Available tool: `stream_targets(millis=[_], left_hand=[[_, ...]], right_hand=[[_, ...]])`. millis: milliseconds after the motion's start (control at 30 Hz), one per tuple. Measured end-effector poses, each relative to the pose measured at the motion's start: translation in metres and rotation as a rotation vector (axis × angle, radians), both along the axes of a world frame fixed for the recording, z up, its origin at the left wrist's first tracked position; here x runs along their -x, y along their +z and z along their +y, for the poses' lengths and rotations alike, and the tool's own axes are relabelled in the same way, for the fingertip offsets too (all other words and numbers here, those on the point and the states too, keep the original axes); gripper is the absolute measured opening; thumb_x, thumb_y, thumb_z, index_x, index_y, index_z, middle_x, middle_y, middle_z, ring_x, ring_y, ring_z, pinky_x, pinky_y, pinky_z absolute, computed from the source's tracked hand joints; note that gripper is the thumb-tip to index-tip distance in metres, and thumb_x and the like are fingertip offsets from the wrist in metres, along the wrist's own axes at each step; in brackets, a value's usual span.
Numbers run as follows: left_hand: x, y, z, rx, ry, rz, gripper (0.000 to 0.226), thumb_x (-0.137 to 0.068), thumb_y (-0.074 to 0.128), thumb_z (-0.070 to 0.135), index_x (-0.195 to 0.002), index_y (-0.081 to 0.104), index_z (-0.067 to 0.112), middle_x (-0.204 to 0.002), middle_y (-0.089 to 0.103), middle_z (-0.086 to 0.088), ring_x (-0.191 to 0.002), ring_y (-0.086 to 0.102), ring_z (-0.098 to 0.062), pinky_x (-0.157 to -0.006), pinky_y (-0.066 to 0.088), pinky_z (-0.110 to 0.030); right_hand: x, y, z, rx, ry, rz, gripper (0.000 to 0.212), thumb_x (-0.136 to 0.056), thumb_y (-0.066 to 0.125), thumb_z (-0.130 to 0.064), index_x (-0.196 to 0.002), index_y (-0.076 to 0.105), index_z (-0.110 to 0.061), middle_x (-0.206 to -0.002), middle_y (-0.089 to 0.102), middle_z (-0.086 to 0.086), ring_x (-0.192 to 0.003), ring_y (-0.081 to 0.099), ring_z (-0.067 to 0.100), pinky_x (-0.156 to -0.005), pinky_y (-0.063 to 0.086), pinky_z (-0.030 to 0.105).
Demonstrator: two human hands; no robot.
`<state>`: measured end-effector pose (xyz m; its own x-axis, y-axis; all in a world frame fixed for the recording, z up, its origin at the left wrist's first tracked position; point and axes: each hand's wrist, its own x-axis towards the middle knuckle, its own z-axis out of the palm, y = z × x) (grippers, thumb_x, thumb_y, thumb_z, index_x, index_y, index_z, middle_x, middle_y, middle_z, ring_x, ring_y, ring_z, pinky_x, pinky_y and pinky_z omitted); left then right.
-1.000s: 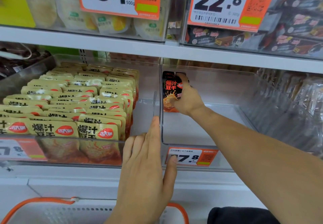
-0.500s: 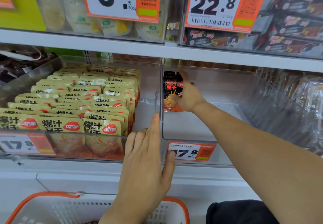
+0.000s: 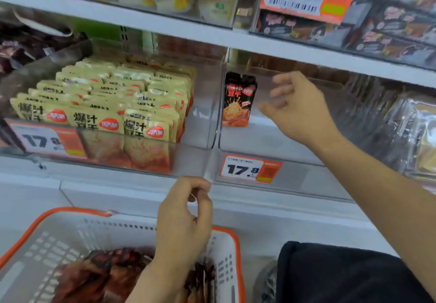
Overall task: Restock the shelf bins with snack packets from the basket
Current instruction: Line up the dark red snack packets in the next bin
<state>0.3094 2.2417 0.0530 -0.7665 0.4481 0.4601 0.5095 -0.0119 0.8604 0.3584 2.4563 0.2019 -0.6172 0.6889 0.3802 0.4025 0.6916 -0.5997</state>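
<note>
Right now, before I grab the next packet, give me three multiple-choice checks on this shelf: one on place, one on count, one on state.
1. Where does the black packet stand?
A. Back left corner of the right bin
B. Among the yellow packets
C. In the basket

2. How many packets are in the right bin?
A. None
B. One
C. Five

3. What is the right hand doing?
A. Gripping the black packet
B. Open beside the packet, apart from it
C. Resting in the basket

Answers: 1 A, it stands upright against the bin's left wall. 2 B, only the black one shows there. 3 B, the fingers are spread and hold nothing.
</note>
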Motion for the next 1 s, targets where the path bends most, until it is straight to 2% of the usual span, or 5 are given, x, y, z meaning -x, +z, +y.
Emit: stream_targets(millis=[300, 500, 633, 867, 1000], left_hand=[[-0.020, -0.201, -0.048, 1.033, -0.226, -0.137, 0.036, -0.092, 0.058, 0.031, -0.124, 0.053, 0.015, -0.118, 0.054, -0.005, -0.115, 0.051, -0.029, -0.092, 0.046, -0.039], [-0.045, -0.241, -0.066, 0.951, -0.343, -0.448, 0.030, -0.084, 0.068, 0.035, -0.069, 0.043, 0.027, -0.066, 0.043, 0.007, -0.063, 0.045, -0.011, -0.054, 0.027, -0.027], [-0.068, -0.239, -0.067, 0.823, -0.256, -0.591, 0.027, -0.079, 0.071, 0.014, -0.084, 0.049, 0.028, -0.086, 0.062, 0.000, -0.077, 0.056, -0.013, -0.057, 0.037, -0.021], [-0.062, -0.239, -0.071, 0.796, -0.025, -0.722, 0.026, -0.086, 0.069, 0.011, -0.111, 0.060, 0.011, -0.084, 0.067, 0.002, -0.082, 0.063, -0.015, -0.076, 0.048, -0.026], [-0.020, -0.215, -0.069, 0.933, -0.125, -0.859, 0.025, -0.084, 0.071, 0.008, -0.109, 0.070, 0.005, -0.094, 0.071, -0.008, -0.084, 0.068, -0.021, -0.076, 0.055, -0.028]], right_hand=[[-0.052, -0.114, -0.121, 0.098, 0.432, -0.308, 0.021, -0.083, 0.072, -0.016, -0.097, 0.061, -0.026, -0.096, 0.065, -0.010, -0.077, 0.062, 0.005, -0.070, 0.046, 0.021], [-0.057, -0.247, -0.161, 0.264, 0.475, -1.062, 0.046, -0.089, 0.064, -0.013, -0.131, 0.045, -0.006, -0.122, 0.054, 0.017, -0.098, 0.056, 0.030, -0.066, 0.046, 0.037], [-0.049, -0.294, -0.180, 0.610, 0.339, -1.358, 0.072, -0.099, 0.051, -0.017, -0.155, 0.008, 0.001, -0.128, 0.053, 0.021, -0.107, 0.058, 0.031, -0.070, 0.046, 0.037], [-0.055, -0.333, -0.181, 0.730, 0.109, -1.063, 0.073, -0.094, 0.054, -0.010, -0.155, 0.013, -0.012, -0.090, 0.053, 0.001, -0.073, 0.051, 0.015, -0.056, 0.041, 0.026], [-0.046, -0.338, -0.173, 0.563, 0.041, -0.868, 0.064, -0.087, 0.062, -0.007, -0.145, 0.036, -0.013, -0.125, 0.055, 0.009, -0.107, 0.057, 0.026, -0.082, 0.053, 0.035]])
